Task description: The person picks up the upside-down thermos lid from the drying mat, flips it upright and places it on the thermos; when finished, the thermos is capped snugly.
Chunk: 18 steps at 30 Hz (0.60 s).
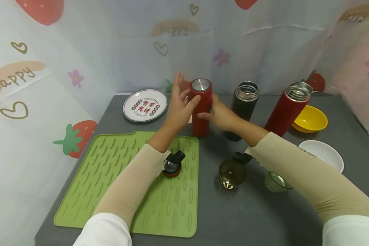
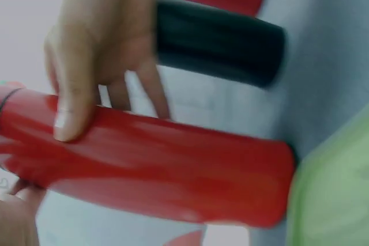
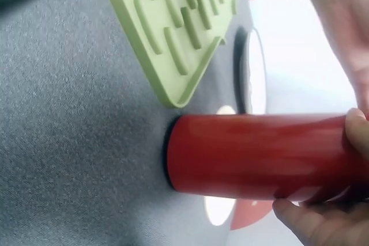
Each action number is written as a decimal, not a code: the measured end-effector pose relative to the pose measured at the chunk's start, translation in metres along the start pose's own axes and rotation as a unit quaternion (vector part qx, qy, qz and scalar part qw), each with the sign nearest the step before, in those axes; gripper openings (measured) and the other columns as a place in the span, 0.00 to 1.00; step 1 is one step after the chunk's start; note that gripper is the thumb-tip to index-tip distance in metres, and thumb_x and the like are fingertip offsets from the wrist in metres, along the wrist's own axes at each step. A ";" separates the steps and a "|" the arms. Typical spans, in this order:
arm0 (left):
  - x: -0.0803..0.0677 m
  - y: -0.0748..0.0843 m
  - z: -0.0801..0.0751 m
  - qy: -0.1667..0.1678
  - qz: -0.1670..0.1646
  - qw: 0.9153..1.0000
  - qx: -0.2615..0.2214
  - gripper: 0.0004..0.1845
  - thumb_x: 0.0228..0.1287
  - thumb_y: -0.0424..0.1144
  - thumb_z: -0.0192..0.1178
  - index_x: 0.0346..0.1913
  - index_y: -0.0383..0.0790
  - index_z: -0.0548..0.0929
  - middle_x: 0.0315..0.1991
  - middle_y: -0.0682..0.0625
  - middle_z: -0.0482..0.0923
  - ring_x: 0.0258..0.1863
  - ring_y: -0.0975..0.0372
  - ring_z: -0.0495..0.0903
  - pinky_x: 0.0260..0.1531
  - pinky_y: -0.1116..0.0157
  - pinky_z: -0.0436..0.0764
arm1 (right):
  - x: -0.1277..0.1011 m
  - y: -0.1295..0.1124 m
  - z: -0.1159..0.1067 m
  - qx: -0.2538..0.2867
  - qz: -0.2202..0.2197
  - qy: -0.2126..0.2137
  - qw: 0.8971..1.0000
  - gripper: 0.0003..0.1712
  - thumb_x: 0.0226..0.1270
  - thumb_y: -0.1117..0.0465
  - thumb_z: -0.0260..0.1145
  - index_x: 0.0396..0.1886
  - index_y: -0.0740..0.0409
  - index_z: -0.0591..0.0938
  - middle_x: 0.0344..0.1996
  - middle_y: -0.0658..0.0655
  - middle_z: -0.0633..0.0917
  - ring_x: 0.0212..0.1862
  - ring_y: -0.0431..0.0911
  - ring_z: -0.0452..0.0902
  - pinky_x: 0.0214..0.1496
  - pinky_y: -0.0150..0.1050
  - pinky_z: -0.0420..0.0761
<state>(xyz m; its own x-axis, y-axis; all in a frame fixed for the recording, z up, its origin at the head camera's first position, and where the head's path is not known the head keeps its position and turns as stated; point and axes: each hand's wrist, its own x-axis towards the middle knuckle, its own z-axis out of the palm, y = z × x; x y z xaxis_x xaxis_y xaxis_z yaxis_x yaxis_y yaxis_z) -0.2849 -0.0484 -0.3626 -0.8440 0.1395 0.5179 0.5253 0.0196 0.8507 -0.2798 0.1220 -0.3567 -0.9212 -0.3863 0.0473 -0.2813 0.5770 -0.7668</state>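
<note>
Your right hand had its fingers grasping the capped red bottle, while your left hand touched its upper part with fingers loosely spread, and the bottle stood upright on the desk, just beyond the far right corner of the green mat, left of the black bottle.

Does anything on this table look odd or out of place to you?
Slightly: a tall red cylindrical bottle and a black cylindrical bottle at the back right stand open, without lids, while a loose black-and-red lid sits on the green ridged mat. I see no spill or damage, though the left wrist view is blurry.
</note>
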 end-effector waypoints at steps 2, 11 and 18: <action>-0.002 -0.003 0.001 0.006 0.024 1.000 -0.005 0.36 0.74 0.33 0.51 0.77 0.44 0.44 0.75 0.48 0.50 0.64 0.56 0.68 0.62 0.62 0.67 | -0.002 -0.001 -0.002 0.003 -0.002 0.001 1.000 0.45 0.68 0.57 0.67 0.71 0.68 0.50 0.63 0.68 0.67 0.63 0.58 0.68 0.65 0.51 0.65; 0.012 0.010 0.031 0.101 -0.077 0.990 0.057 0.45 0.48 0.53 0.76 0.63 0.41 0.63 0.56 0.48 0.70 0.53 0.60 0.73 0.51 0.67 0.75 | 0.000 0.005 -0.001 -0.013 -0.044 -0.007 0.999 0.38 0.70 0.61 0.64 0.69 0.69 0.52 0.59 0.69 0.71 0.59 0.58 0.70 0.61 0.50 0.69; 0.022 0.007 -0.007 -0.052 -0.110 0.990 -0.069 0.26 0.65 0.35 0.61 0.64 0.34 0.67 0.57 0.40 0.74 0.57 0.55 0.74 0.58 0.63 0.70 | -0.001 0.001 0.000 -0.006 -0.006 -0.006 1.000 0.42 0.69 0.55 0.66 0.69 0.68 0.52 0.61 0.67 0.69 0.63 0.57 0.68 0.64 0.50 0.67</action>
<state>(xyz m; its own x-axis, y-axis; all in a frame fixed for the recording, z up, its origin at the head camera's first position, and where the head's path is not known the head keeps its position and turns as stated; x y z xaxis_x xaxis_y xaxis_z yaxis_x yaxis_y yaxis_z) -0.3002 -0.0522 -0.3443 -0.9165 0.2489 0.3133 0.3047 -0.0736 0.9496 -0.2794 0.1229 -0.3577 -0.9143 -0.4019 0.0497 -0.2962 0.5802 -0.7587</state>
